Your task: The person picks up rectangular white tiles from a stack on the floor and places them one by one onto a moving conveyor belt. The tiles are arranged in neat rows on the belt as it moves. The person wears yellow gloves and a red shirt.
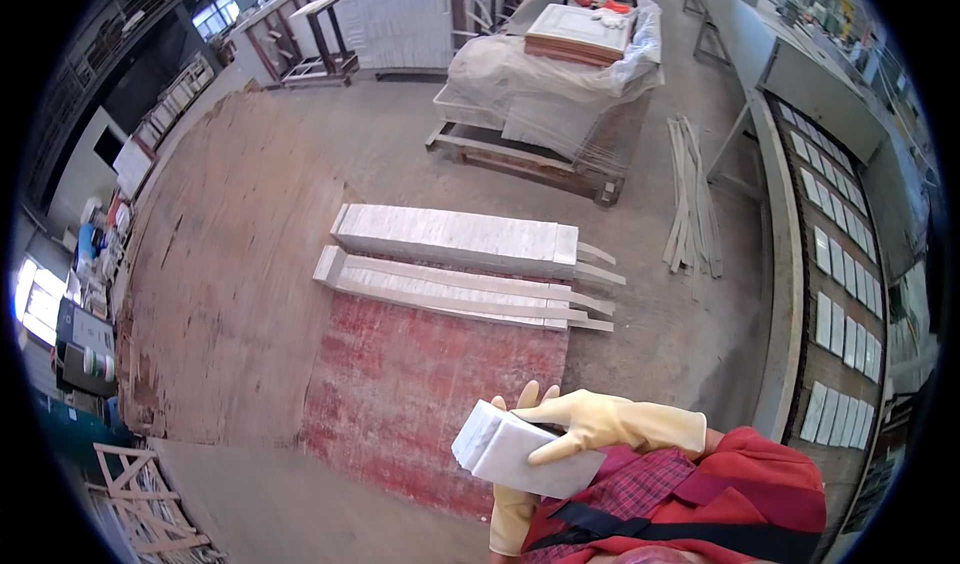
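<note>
I'm cradling the white stone block (525,451), left hand (515,509) beneath, right hand (600,424) fingers clasping over it; keeping it level, hugged close matters.

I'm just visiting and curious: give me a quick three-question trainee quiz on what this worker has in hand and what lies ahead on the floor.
1. True or false: both gloved hands hold the white stone block.
2. What colour is the board under the stacked strips?
A. red
B. blue
C. green
3. What covers the pallet load farther back?

Key:
1. True: the left hand is under it and the right hand lies on top.
2. A
3. Clear plastic sheeting.
</note>
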Demonstrator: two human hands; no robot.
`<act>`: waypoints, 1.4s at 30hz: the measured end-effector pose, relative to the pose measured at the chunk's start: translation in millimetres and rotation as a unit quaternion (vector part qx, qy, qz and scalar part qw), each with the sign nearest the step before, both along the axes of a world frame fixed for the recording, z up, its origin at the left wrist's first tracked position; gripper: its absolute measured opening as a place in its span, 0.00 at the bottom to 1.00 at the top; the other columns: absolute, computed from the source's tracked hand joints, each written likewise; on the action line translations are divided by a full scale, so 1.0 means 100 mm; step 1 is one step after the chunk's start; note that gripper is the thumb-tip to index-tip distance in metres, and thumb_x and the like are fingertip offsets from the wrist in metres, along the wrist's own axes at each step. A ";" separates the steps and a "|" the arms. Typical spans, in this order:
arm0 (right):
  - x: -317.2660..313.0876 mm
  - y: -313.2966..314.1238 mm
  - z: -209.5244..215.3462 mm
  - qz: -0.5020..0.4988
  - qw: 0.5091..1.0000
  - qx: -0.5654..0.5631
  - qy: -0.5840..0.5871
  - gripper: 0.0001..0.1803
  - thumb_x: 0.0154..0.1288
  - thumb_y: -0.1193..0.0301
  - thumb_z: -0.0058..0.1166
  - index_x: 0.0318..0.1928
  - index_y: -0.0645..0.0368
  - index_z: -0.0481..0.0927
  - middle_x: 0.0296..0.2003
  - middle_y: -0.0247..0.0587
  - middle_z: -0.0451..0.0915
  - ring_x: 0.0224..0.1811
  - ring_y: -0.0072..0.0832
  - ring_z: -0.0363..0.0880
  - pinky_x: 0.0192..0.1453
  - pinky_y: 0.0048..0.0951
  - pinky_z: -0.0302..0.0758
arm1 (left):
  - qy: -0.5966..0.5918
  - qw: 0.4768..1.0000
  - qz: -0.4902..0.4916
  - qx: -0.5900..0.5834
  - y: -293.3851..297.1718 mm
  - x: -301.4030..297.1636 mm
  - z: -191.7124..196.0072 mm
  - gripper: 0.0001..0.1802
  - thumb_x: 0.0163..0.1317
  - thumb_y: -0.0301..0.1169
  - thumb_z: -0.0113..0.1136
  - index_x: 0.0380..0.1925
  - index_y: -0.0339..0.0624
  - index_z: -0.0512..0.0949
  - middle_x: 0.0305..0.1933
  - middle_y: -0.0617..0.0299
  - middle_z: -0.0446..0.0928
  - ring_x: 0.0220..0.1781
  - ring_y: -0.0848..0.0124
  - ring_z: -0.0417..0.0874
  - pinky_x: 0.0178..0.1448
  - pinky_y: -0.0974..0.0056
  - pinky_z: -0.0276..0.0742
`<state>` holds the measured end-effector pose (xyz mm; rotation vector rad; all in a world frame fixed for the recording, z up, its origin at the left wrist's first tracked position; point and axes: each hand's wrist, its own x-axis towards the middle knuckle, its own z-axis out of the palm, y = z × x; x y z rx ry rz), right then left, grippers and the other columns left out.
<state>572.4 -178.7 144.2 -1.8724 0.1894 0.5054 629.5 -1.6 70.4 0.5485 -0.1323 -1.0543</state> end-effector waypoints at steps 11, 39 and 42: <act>-1.09 0.02 0.10 -0.154 0.941 -0.253 -0.161 0.32 0.67 0.43 0.72 0.62 0.51 0.90 0.38 0.49 0.91 0.43 0.49 0.89 0.53 0.48 0.83 | -0.075 0.991 -0.044 -0.104 -0.31 -0.45 -0.59 0.32 0.86 0.46 0.53 0.79 0.41 0.67 0.85 0.38 0.66 0.82 0.50 0.73 0.82 0.44 0.74; -5.09 -1.05 -0.99 -0.728 0.665 -0.157 -0.055 0.70 0.45 0.58 0.84 0.87 0.54 0.57 0.60 0.61 0.82 0.63 0.59 0.80 0.72 0.53 0.75 | -0.431 0.754 -0.487 0.093 -3.14 -3.98 -0.81 0.28 0.87 0.35 0.50 0.81 0.38 0.65 0.77 0.48 0.75 0.77 0.53 0.79 0.79 0.45 0.79; -5.48 -0.89 -0.93 -0.783 0.599 -0.080 -0.146 0.68 0.46 0.63 0.83 0.87 0.55 0.59 0.70 0.59 0.78 0.73 0.54 0.77 0.79 0.46 0.71 | -0.210 0.796 -0.562 0.085 -3.32 -4.29 -0.81 0.28 0.86 0.34 0.50 0.81 0.39 0.65 0.77 0.49 0.75 0.77 0.54 0.79 0.79 0.46 0.78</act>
